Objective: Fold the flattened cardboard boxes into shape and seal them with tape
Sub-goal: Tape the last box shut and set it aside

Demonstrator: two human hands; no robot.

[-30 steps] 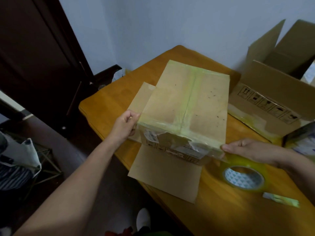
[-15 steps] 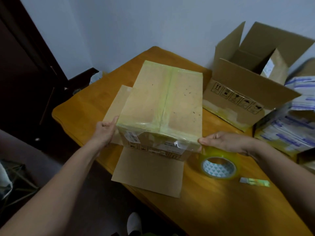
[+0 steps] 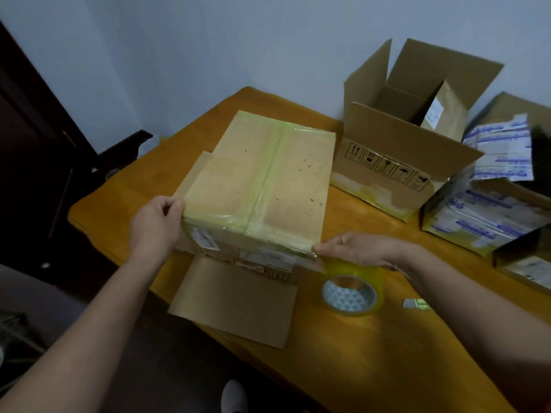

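A brown cardboard box (image 3: 268, 177) stands on the wooden table (image 3: 372, 353), its upper face sealed with yellowish tape along the middle seam and near edge. Two flaps lie flat on the table under it. My left hand (image 3: 155, 225) grips its near left corner. My right hand (image 3: 357, 248) presses the taped near right corner with flat fingers. A roll of yellowish tape (image 3: 351, 293) lies on the table just below my right hand.
An open cardboard box (image 3: 396, 150) stands at the back right, with printed boxes (image 3: 483, 216) further right. A small piece of tape (image 3: 417, 303) lies right of the roll. A dark door is at the left, a shoe below the table edge.
The view has swung to the right, bringing the open box and printed boxes into sight. My left hand has shifted onto the box's near left corner; the right hand stays at the near right corner.
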